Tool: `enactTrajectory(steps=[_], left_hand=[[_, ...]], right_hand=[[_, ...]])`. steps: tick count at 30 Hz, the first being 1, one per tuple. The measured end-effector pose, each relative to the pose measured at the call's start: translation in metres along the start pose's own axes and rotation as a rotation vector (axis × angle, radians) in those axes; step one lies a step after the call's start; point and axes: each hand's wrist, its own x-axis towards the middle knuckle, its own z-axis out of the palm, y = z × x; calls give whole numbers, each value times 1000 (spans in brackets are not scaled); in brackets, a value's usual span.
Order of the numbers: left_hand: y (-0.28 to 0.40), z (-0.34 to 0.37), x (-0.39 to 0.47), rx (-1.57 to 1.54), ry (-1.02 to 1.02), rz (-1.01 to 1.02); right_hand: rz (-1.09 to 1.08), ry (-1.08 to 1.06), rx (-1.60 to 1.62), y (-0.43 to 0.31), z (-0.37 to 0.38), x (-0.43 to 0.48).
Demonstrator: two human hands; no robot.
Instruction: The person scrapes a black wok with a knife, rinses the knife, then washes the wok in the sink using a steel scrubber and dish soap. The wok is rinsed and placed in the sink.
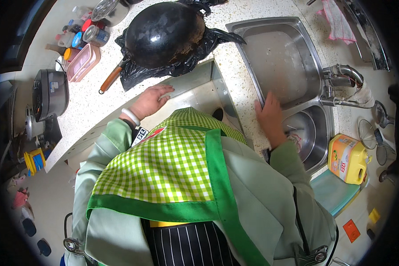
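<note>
My left hand [150,102] lies at the counter's front edge, palm down, thumb apart from the fingers, holding nothing. Ahead of it a blackened wok [164,35] rests bottom up on a black plastic bag [146,78]. Its wooden handle [110,79] points toward the left. My right hand [271,118], slightly blurred, is at the near rim of the steel double sink [252,78], thumb and fingers apart. Cloudy water [276,66] fills the larger basin. In the smaller basin [307,133] a cloth-like item [295,141] is partly hidden behind my right forearm.
A tap [345,74] with a cloth wrap stands beyond the sink. A yellow detergent jug [349,158] is at right, near hanging strainers [367,133]. Leftward are a pink plastic container [83,63], several jars [96,35] and a rice cooker [51,94]. An open cabinet gap [199,94] lies below.
</note>
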Motion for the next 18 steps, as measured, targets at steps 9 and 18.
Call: enactTrajectory(steps=[9, 18], left_hand=[[-8, 34, 44, -1006, -51, -786], [8, 0, 87, -1521, 297, -448]], right_hand=[[193, 59, -3, -36, 12, -7], [87, 80, 389, -49, 57, 145]])
